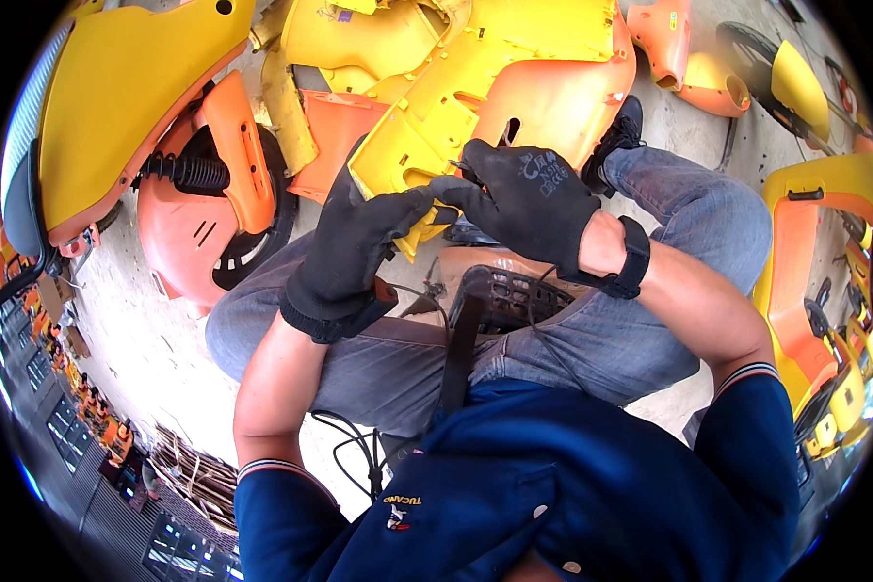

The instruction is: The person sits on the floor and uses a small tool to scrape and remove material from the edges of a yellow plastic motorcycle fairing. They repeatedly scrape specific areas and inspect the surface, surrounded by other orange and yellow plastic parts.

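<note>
A long yellow plastic panel (427,126), like a scooter body part with moulded ribs and slots, slants toward me between my raised knees. My left hand (339,247), in a black glove, is closed on its near left edge. My right hand (533,199), gloved in black too, has its fingers pinched together at the panel's near end. A small dark thing shows by the right index finger; its kind is hard to tell. The fingertips of both hands nearly meet there. Under the panel's far part lies an orange panel (553,102).
More yellow panels (364,44) are piled ahead. On the left stands a yellow and orange scooter body (136,107) with a wheel and a black spring. Orange parts (713,85) lie far right, and a yellow-orange frame (784,262) stands right. Black cables (354,441) hang beside my leg.
</note>
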`<state>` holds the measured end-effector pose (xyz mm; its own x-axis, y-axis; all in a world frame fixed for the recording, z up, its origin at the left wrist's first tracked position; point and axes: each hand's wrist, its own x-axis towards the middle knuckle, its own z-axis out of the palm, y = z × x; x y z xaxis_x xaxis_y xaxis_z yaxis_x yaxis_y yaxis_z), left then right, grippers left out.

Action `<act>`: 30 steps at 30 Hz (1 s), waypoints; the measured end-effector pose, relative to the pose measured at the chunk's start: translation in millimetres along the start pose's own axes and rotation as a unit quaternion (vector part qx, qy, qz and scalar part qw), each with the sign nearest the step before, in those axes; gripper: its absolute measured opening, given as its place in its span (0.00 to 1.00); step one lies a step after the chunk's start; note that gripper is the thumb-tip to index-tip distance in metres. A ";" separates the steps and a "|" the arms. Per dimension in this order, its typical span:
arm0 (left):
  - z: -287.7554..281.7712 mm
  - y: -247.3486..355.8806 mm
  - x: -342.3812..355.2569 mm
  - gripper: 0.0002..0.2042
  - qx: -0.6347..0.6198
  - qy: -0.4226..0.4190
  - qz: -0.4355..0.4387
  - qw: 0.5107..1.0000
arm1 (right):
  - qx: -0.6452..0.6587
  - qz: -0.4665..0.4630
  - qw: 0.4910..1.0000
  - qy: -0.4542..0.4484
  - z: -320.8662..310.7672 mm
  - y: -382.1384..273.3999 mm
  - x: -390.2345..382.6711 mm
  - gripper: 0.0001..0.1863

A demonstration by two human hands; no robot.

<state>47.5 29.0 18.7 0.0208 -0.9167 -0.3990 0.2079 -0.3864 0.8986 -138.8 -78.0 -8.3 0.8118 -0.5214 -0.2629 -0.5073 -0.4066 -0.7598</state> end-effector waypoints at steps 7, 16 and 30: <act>5.3 4.0 1.4 0.23 -0.049 0.023 -0.030 0.998 | 0.003 0.001 1.000 0.002 0.7 0.4 2.6 0.23; 9.3 3.5 6.0 0.25 -0.158 0.065 -0.101 0.980 | 0.010 0.008 1.000 -0.009 -0.6 -0.6 5.3 0.24; 6.2 7.6 5.7 0.23 -0.163 0.008 -0.083 0.983 | 0.193 -0.176 0.965 -0.005 8.0 44.6 12.5 0.24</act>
<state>43.1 20.2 24.4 -0.0244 -0.8411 -0.5403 0.5114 -0.4748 0.7162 -148.9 -96.6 -50.3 0.9183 -0.3931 0.0478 -0.0552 -0.2466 -0.9675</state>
